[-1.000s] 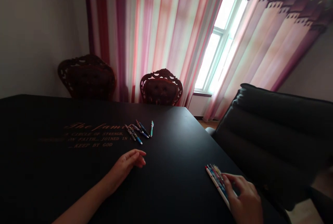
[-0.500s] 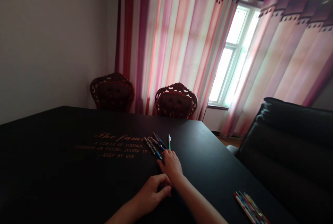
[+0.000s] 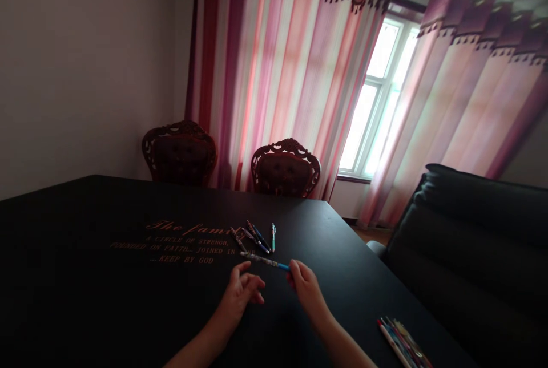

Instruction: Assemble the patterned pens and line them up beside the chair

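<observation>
My right hand point(image 3: 305, 281) pinches the blue end of a patterned pen point(image 3: 264, 259), which points to the left above the table. My left hand point(image 3: 244, 289) is just below the pen's far end, its fingers apart and slightly curled, holding nothing. Beyond the held pen, several pens point(image 3: 257, 237) lie in a loose group on the dark table. A teal pen point(image 3: 273, 237) lies a little to their right, set apart.
The black table point(image 3: 85, 299) bears printed lettering point(image 3: 184, 241). At its near right, another bunch of pens point(image 3: 402, 340) lies together. Two carved chairs point(image 3: 286, 171) stand behind the table, and a black leather seat point(image 3: 479, 254) is at the right.
My right hand has picked up the blue-ended pen from the group and drawn it nearer, turning it sideways. My left hand has moved slightly up and left, its fingers opening.
</observation>
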Demonstrator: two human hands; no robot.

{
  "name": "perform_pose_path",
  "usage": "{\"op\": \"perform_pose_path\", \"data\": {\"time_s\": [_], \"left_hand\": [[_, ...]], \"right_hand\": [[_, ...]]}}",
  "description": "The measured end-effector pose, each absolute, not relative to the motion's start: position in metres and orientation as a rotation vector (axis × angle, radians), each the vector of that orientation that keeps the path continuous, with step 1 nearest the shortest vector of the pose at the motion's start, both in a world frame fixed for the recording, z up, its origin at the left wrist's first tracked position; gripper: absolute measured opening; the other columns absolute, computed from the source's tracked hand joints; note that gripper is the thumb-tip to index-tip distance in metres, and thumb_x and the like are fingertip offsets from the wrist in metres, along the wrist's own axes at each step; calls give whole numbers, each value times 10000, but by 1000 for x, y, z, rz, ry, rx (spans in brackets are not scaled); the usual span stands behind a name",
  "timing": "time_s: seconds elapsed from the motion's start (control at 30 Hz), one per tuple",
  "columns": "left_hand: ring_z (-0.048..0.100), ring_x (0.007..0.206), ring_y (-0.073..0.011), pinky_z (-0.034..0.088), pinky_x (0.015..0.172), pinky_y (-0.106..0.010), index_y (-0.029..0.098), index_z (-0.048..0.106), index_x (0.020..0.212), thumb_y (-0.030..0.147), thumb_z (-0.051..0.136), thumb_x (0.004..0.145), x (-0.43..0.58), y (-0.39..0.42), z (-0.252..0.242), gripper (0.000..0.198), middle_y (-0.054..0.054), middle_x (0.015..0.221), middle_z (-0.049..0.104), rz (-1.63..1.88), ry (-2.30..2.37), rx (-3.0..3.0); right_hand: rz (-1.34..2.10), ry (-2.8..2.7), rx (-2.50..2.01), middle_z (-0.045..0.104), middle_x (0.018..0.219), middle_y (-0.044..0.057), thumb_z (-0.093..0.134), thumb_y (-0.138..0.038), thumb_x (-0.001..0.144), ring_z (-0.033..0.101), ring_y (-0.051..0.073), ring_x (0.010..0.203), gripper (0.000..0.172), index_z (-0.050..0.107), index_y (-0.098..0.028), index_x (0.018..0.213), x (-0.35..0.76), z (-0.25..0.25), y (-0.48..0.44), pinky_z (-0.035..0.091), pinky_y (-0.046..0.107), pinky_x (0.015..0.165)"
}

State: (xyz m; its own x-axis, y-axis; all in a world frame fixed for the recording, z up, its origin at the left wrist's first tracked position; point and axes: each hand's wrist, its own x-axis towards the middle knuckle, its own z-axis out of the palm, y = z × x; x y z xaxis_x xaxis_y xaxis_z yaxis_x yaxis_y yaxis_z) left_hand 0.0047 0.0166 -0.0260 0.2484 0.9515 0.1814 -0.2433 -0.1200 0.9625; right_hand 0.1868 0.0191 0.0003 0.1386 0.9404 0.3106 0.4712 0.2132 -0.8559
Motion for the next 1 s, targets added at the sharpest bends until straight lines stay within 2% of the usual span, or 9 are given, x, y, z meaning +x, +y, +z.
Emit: {"op": "perform_pose_path", "data": {"time_s": [0.13, 0.3, 0.47, 0.6, 0.73, 0.8, 0.87, 0.93, 1.0], "left_hand": [[581, 529, -145, 433, 567, -284, 205, 512, 1084, 551, 654, 787, 4, 14, -18, 478, -4, 745, 633, 1183, 760, 1225], [563, 551, -130, 423, 578, -250, 212, 623, 928, 445, 740, 747, 1, 3, -3, 318, 18, 716, 632, 1177, 837, 1257], [532, 560, -127, 414, 564, -232, 204, 662, 771, 378, 774, 719, 2, -1, 4, 214, 36, 675, 587, 1186, 962, 1390], [519, 525, -122, 404, 532, -232, 197, 649, 733, 389, 771, 719, 5, -2, 5, 228, 34, 644, 586, 1159, 992, 1428], [499, 490, -115, 385, 512, -227, 194, 619, 710, 438, 743, 736, 4, -1, 5, 275, 35, 587, 585, 1158, 1015, 1378], [500, 493, -114, 386, 519, -225, 194, 613, 722, 440, 743, 734, 3, 0, 5, 279, 39, 583, 586, 1177, 1026, 1354], [511, 505, -117, 396, 534, -227, 193, 611, 736, 445, 736, 737, 3, 0, 5, 281, 40, 593, 593, 1181, 1022, 1348], [513, 511, -116, 398, 538, -228, 189, 609, 749, 455, 721, 746, 3, 0, 4, 289, 42, 599, 593, 1162, 1005, 1361], [510, 515, -112, 395, 536, -225, 184, 605, 763, 456, 708, 757, 3, 0, 3, 290, 44, 607, 592, 1132, 990, 1386]], "right_hand": [[869, -1429, -1378, 407, 457, -43, 358, -760, 815, 358, 101, 427, 641, 491, -193, 547, 205, -3, -4, 281, 233, 454], [883, -1467, -1419, 373, 399, -44, 333, -751, 840, 332, 90, 402, 677, 461, -193, 479, 214, -3, -11, 271, 233, 456], [881, -1499, -1403, 366, 393, -47, 367, -726, 849, 333, 88, 394, 660, 454, -195, 467, 222, -2, -13, 263, 233, 444], [851, -1575, -1378, 459, 448, -33, 389, -634, 896, 419, 107, 439, 583, 529, -186, 550, 228, 3, -17, 320, 232, 481], [688, -1670, -1325, 569, 638, -15, 558, -513, 857, 495, 133, 590, 353, 605, -184, 739, 231, 11, -21, 364, 231, 549], [644, -1677, -1319, 598, 688, -7, 566, -502, 858, 508, 139, 617, 324, 627, -185, 828, 232, 12, -20, 373, 234, 564], [683, -1651, -1332, 606, 655, 5, 447, -534, 916, 523, 139, 594, 425, 636, -174, 791, 234, 10, -19, 380, 241, 568], [754, -1629, -1363, 578, 559, 11, 314, -564, 953, 523, 134, 540, 577, 621, -166, 670, 236, 7, -18, 380, 246, 558], [798, -1630, -1408, 527, 479, 1, 292, -584, 951, 495, 125, 481, 627, 594, -167, 594, 237, 5, -17, 365, 245, 528]]}}
